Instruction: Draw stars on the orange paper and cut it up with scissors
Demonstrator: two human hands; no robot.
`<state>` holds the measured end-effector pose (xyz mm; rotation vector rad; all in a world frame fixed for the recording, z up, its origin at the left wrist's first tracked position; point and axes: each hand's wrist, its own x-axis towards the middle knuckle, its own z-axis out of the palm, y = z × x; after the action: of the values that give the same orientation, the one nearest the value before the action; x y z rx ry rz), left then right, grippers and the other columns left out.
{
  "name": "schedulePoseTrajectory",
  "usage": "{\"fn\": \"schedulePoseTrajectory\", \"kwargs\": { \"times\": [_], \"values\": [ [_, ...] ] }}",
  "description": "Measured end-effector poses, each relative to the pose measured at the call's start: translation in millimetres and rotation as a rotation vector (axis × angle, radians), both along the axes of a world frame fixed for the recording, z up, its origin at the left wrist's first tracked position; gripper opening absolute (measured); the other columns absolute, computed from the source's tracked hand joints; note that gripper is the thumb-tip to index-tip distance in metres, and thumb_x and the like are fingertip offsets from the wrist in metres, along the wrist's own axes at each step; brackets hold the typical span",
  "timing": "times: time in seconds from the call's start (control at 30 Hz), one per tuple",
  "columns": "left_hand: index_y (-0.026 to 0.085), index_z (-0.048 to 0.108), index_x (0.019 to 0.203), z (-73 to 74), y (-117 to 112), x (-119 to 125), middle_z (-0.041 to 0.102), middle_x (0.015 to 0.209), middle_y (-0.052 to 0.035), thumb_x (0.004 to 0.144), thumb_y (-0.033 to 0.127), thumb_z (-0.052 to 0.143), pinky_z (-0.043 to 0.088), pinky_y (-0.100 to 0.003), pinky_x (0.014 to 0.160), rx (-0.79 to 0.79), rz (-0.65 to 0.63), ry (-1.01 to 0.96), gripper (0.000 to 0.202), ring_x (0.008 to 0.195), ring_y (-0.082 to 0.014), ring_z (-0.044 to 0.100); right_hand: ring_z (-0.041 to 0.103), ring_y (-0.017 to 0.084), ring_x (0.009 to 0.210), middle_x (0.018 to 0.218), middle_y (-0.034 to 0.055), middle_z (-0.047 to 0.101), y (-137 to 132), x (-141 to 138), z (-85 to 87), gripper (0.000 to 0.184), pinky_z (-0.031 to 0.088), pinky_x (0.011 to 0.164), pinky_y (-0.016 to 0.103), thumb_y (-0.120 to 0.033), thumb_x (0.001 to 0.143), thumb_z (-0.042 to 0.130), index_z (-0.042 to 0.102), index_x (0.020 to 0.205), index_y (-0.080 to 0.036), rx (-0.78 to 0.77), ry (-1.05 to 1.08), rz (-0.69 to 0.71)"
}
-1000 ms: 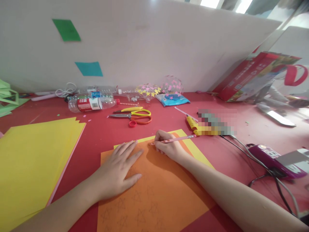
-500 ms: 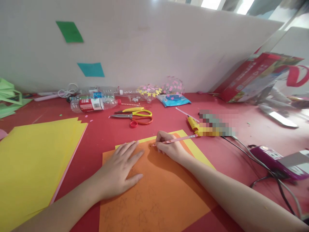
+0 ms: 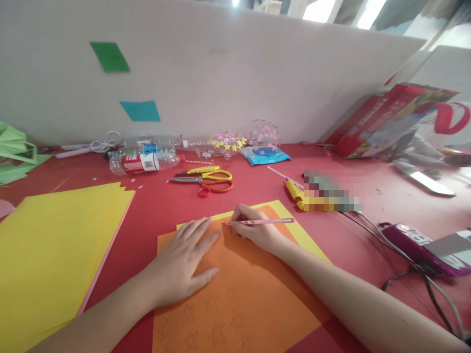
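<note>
An orange sheet of paper lies on the red table, with several pencil-drawn stars across its lower left part. Under it, a yellow sheet shows along the top and right edges. My left hand rests flat on the orange sheet's left side, fingers spread. In my right hand is a pink pencil, pinched between the fingers, its tip at the sheet near the upper edge. Just beyond the sheets lie scissors with yellow and orange handles and a yellow utility knife.
A stack of yellow paper is at the left. Plastic bottles, star-dotted clear balls and a blue packet line the wall. To the right are a yellow glue gun, cables, a purple box and a red bag.
My right hand has shifted slightly left with the pencil, whose tip has moved left and whose rear end has dropped lower. My left hand stays flat on the sheet. The view has tilted slightly.
</note>
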<state>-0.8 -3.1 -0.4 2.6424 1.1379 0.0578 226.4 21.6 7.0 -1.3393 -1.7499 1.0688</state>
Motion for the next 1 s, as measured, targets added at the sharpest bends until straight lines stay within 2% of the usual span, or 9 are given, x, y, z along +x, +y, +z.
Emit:
{"fn": "schedulePoseTrajectory", "kwargs": {
  "times": [0.27, 0.57, 0.8, 1.0],
  "values": [
    [0.025, 0.03, 0.15, -7.6, 0.4, -2.6, 0.018, 0.159, -0.0103, 0.096, 0.056, 0.037, 0.02, -0.056, 0.112, 0.043, -0.007, -0.028, 0.063, 0.144, -0.0326, 0.013, 0.047, 0.012, 0.057, 0.062, -0.0031, 0.055, -1.1, -0.4, -0.4, 0.009, 0.035, 0.053, 0.023, -0.02, 0.076, 0.051, 0.048, 0.068, -0.02, 0.021, -0.018, -0.007],
    [0.025, 0.03, 0.15, -3.9, 1.3, -2.1, 0.018, 0.159, -0.0098, 0.096, 0.055, 0.037, 0.02, -0.055, 0.113, 0.044, -0.011, 0.005, 0.062, 0.144, -0.032, 0.014, 0.043, 0.01, 0.048, 0.054, -0.0051, 0.051, 2.2, 1.5, -8.7, 0.007, 0.031, 0.047, 0.022, -0.019, 0.072, 0.049, 0.044, 0.067, -0.021, 0.04, 0.046, -0.079],
    [0.023, 0.031, 0.15, -3.6, 0.4, -2.1, 0.017, 0.159, -0.0118, 0.096, 0.055, 0.037, 0.02, -0.056, 0.112, 0.042, -0.017, 0.006, 0.063, 0.144, -0.0323, 0.013, 0.045, 0.01, 0.047, 0.053, -0.0056, 0.05, 2.4, 2.7, -7.5, 0.007, 0.032, 0.046, 0.021, -0.019, 0.07, 0.048, 0.044, 0.066, -0.022, 0.016, 0.055, -0.119],
    [0.02, 0.032, 0.15, -2.3, 1.0, -0.3, 0.018, 0.158, -0.0143, 0.096, 0.054, 0.038, 0.02, -0.058, 0.111, 0.027, -0.024, 0.022, 0.063, 0.144, -0.034, 0.014, 0.045, 0.01, 0.047, 0.053, -0.0057, 0.05, 1.1, 2.9, -7.8, 0.006, 0.031, 0.045, 0.021, -0.019, 0.07, 0.047, 0.043, 0.066, -0.022, 0.018, 0.052, -0.101]
  ]
}}
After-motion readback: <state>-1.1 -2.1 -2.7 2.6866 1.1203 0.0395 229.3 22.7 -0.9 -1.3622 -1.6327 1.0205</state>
